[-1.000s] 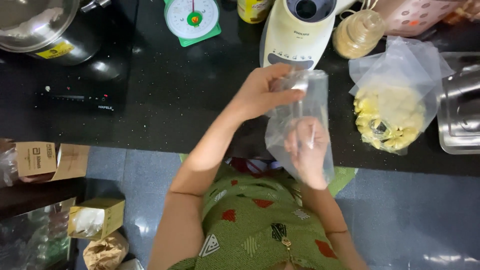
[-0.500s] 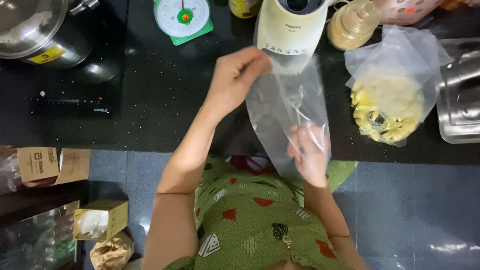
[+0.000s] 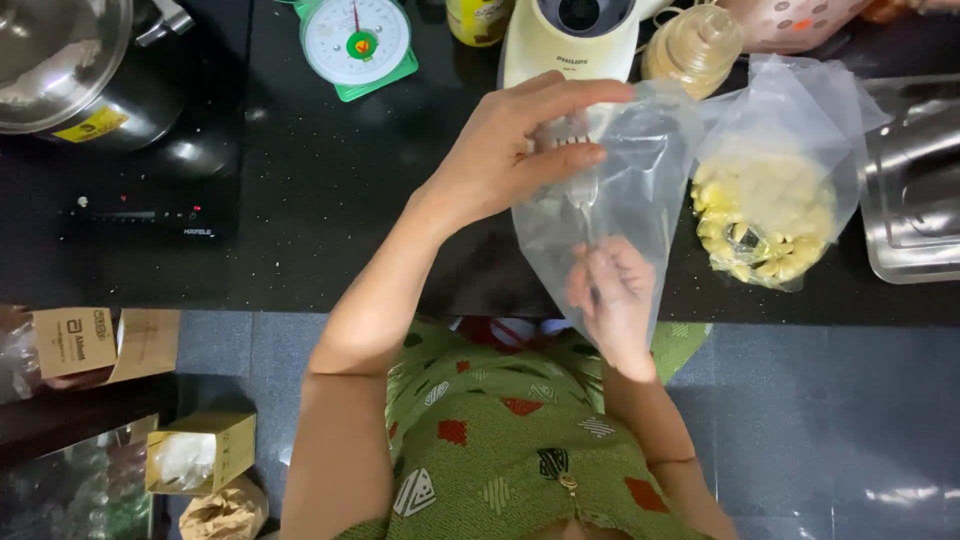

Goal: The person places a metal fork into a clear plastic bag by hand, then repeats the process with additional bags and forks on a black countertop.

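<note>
My left hand [image 3: 510, 150] pinches the upper edge of an empty clear plastic bag [image 3: 625, 190], held above the black countertop [image 3: 330, 210]. My right hand [image 3: 612, 295] sits inside the lower part of the same bag, fingers closed around a small thin item that I cannot make out through the film. The bag hangs stretched between both hands in front of a cream blender base [image 3: 572, 45]. To the right lies another clear bag full of yellow food pieces [image 3: 765, 215].
A green kitchen scale [image 3: 355, 42] stands at the back. A steel pot [image 3: 75, 65] rests on a black cooktop [image 3: 130, 215] at left. A steel sink [image 3: 915, 180] is at right. A glass jar [image 3: 695, 45] stands behind the bags. Cardboard boxes [image 3: 100, 340] lie on the floor.
The bag has been pulled open wider and lifted toward the blender. My left hand shifted up along its edge; my right hand stayed low inside the bag.
</note>
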